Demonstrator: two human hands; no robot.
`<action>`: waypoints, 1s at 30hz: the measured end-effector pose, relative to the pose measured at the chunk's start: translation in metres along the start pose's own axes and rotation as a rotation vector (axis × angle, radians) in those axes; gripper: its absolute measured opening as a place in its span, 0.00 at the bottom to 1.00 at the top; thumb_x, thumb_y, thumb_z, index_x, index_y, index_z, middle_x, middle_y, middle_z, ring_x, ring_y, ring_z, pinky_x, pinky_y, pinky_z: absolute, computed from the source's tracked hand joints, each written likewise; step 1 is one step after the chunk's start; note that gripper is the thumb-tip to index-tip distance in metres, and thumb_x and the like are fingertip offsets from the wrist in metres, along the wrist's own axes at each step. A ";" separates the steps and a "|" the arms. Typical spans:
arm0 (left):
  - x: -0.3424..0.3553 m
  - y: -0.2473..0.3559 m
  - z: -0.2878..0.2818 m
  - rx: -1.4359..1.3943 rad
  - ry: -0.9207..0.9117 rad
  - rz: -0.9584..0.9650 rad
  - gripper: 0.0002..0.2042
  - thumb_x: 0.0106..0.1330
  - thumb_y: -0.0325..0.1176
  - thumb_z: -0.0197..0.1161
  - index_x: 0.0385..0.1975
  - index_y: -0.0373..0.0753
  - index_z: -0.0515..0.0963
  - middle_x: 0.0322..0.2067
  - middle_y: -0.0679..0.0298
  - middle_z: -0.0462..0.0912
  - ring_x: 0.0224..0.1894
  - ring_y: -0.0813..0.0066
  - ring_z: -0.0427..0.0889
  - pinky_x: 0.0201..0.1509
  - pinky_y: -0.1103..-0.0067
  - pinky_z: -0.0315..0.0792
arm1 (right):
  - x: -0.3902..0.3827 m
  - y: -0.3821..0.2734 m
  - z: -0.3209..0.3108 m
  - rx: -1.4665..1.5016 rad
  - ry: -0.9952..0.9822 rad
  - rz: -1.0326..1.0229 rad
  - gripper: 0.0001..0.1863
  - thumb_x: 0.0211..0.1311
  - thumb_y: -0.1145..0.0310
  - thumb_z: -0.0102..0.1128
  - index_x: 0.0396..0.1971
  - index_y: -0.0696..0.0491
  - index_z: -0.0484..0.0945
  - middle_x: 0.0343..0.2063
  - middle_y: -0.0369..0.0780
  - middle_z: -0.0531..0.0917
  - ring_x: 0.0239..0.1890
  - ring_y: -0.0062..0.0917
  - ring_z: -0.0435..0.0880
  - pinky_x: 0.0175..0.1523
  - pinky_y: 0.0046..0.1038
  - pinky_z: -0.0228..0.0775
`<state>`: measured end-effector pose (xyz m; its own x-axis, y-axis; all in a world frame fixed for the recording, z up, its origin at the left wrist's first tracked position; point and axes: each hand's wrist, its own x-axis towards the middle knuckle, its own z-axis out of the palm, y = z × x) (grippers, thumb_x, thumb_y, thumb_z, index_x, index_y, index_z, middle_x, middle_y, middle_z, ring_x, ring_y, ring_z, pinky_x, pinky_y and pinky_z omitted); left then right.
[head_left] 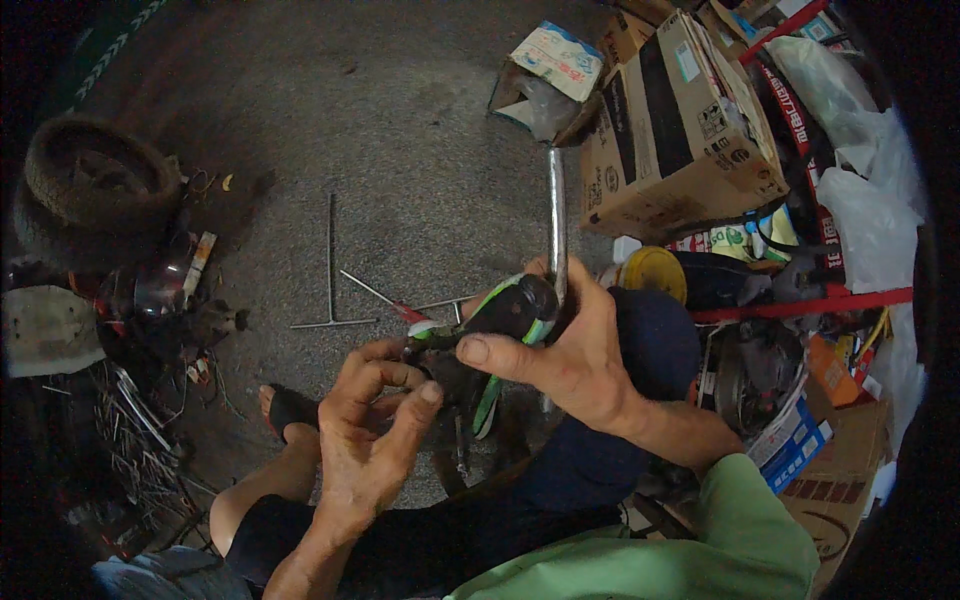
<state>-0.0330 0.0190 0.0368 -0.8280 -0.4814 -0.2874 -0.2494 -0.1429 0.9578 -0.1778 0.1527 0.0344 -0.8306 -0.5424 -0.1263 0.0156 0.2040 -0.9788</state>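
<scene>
In front of me I hold what looks like a black bicycle saddle with bright green trim, tilted over my lap. A shiny metal tube rises beside it, passing behind my right hand; how the two join is hidden. My right hand is closed round the saddle and tube, its thumb pressed across the black surface. Curled at the saddle's left end is my left hand, thumb and fingers close together. Whatever small part they pinch is dark and unclear.
On the grey ground lie a T-handle wrench, a red-handled screwdriver and another T-handle tool. A tyre and metal scraps are at left. Cardboard boxes, a red bar and plastic bags crowd the right.
</scene>
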 end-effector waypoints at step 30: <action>-0.002 -0.016 -0.004 -0.156 0.059 -0.092 0.07 0.60 0.29 0.67 0.30 0.29 0.84 0.55 0.46 0.72 0.58 0.63 0.73 0.52 0.74 0.72 | -0.010 0.006 0.013 0.161 -0.179 0.040 0.26 0.42 0.67 0.76 0.37 0.58 0.68 0.31 0.37 0.79 0.34 0.15 0.78 0.37 0.22 0.73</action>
<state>-0.0254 0.0184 0.0219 -0.7731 -0.5097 -0.3775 -0.2382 -0.3184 0.9175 -0.1618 0.1484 0.0280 -0.7162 -0.6749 -0.1775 0.1463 0.1035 -0.9838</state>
